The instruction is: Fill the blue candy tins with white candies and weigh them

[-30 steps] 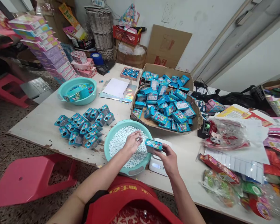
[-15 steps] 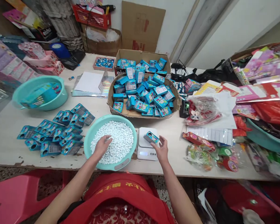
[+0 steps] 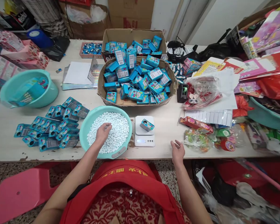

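Note:
My left hand point(image 3: 103, 133) is over the small white candies point(image 3: 116, 132) in a turquoise basin point(image 3: 82, 132). Its fingers are curled together with the thumb, and whatever is in them is hidden. On the white digital scale point(image 3: 144, 140) sits a small blue candy box point(image 3: 147, 125), tilted, with a round dark hole at one end. To the right of the scale, my right hand point(image 3: 178, 151) is open above the table's front edge, holding nothing. Several blue boxes with round holes point(image 3: 49, 129) lie grouped left of the basin.
Behind the scale, two cardboard boxes hold many blue boxes; the nearer carton point(image 3: 102, 96) has torn edges. Another turquoise basin point(image 3: 53, 90) is at the left. A tape dispenser point(image 3: 182, 92), a red box point(image 3: 196, 124) and plastic packets point(image 3: 198, 139) lie on the right.
My right hand has let go of the blue box, which now rests on the scale, and has moved right. My left hand stays at the candies. The camera view has shifted downward.

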`<state>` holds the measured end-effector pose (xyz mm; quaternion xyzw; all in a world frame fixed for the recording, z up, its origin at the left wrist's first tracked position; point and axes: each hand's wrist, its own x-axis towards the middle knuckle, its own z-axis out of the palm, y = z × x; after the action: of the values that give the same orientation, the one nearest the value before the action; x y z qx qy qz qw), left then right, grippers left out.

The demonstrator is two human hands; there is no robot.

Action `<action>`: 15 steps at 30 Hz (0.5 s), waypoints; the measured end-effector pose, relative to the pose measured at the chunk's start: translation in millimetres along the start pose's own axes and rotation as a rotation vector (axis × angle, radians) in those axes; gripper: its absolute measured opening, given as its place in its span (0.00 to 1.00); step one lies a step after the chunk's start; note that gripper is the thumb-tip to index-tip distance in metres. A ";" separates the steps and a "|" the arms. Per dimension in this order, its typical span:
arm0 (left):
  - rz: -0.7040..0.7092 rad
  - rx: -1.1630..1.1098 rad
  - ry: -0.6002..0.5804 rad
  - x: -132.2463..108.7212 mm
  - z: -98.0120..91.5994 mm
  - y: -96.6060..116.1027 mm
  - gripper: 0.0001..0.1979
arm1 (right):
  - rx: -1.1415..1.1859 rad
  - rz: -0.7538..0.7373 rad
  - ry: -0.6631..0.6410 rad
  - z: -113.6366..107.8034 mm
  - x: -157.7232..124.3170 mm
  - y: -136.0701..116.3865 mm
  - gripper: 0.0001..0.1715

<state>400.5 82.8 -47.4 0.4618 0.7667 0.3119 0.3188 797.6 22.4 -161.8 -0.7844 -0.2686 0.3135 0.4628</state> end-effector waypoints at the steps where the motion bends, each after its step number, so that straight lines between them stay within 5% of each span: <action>1: 0.000 0.004 -0.007 0.3 2.0 1.0 0.21 | 0.003 0.005 -0.001 -0.2 -0.2 2.4 0.35; 8: 0.061 0.123 -0.037 -2.7 12.9 10.8 0.18 | -0.011 -0.006 -0.053 2.0 4.7 0.2 0.33; 15: 0.141 0.190 -0.023 -8.6 19.1 10.4 0.13 | 0.033 -0.208 -0.299 34.7 -7.3 -47.3 0.41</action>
<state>423.8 82.4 -49.1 0.5461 0.7548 0.2539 0.2598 760.9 56.7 -130.7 -0.6894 -0.4092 0.3814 0.4604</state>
